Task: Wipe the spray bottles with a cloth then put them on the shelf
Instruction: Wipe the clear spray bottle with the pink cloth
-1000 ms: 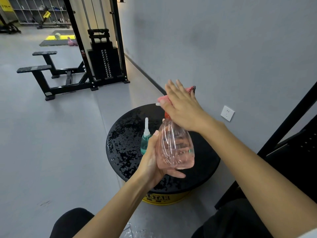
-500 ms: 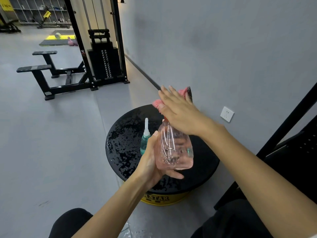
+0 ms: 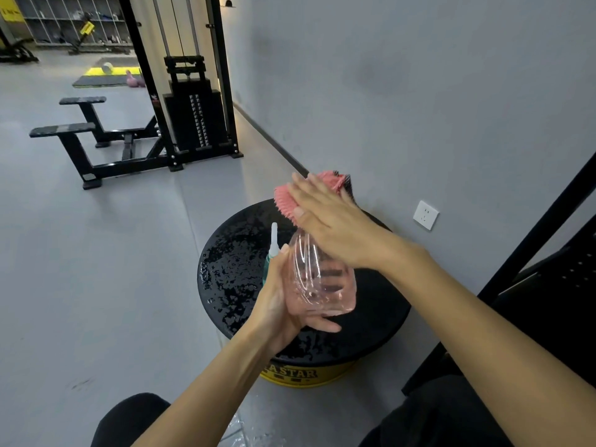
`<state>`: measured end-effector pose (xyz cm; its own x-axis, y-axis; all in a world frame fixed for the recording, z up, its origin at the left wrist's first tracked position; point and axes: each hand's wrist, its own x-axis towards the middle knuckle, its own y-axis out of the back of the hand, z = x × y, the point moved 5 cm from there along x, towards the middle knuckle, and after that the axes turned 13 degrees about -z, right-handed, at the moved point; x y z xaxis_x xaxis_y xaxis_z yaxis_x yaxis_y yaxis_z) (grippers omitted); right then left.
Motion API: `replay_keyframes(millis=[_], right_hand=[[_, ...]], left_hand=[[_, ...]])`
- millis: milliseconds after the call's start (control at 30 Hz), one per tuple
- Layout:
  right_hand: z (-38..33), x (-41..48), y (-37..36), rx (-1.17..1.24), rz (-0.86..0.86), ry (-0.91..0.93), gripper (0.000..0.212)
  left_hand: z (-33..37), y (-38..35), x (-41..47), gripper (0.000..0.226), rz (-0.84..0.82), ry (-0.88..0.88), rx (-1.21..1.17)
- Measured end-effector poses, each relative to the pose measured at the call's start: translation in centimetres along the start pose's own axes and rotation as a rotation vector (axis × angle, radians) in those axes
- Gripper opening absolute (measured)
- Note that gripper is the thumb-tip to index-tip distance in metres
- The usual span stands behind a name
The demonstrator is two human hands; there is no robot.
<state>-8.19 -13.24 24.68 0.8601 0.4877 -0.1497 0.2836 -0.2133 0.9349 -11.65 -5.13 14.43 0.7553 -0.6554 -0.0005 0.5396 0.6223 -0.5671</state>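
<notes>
Overall light: you're working in flat, cool, rather dim indoor light, and the shadows on the floor (image 3: 96,285) are soft.
Warm glow: a yellowish strip lights the foot of the wall (image 3: 387,91) behind the weight machine (image 3: 193,117).
Glare: the wet black stand (image 3: 225,269) glints in patches, and white streaks run down your clear bottle (image 3: 316,279).
Blur: your right hand (image 3: 335,221) smears at the fingertips.
Far end: the shelves (image 3: 74,21) look soft and grainy.
Edges: straight uprights lean near the sides.

Black lettering "ASTAR", its start hidden, on the round stand's yellow band (image 3: 306,375).
</notes>
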Motion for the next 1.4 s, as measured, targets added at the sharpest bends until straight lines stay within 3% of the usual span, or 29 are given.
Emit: replay_keyframes(millis=[300, 733, 867, 967, 1233, 1400], right_hand=[[-1.6, -5.1, -3.5, 0.240, -0.029, 0.129, 0.055], [-1.1, -3.0, -3.3, 0.054, 0.315, 0.028, 0.055], [-2.6, -4.8, -5.7, 0.025, 0.337, 0.065, 0.056], [-3.1, -5.5, -6.9, 0.009, 0.361, 0.081, 0.057], [-1.5, -3.0, -3.2, 0.123, 0.412, 0.040, 0.053], [-3.2, -4.7, -5.8, 0.073, 0.404, 0.071, 0.055]], left_hand=[[1.8, 2.4, -0.3, 0.064, 0.137, -0.101, -0.062], [0.9, 1.1, 0.2, 0.057, 0.114, -0.055, -0.013], [1.4, 1.3, 0.0, 0.049, 0.147, -0.115, 0.007], [1.4, 1.3, 0.0, 0.057, 0.164, -0.132, -0.042], [0.9, 0.8, 0.1, 0.046, 0.156, -0.087, 0.018], [1.7, 1.7, 0.4, 0.054, 0.196, -0.162, -0.013]])
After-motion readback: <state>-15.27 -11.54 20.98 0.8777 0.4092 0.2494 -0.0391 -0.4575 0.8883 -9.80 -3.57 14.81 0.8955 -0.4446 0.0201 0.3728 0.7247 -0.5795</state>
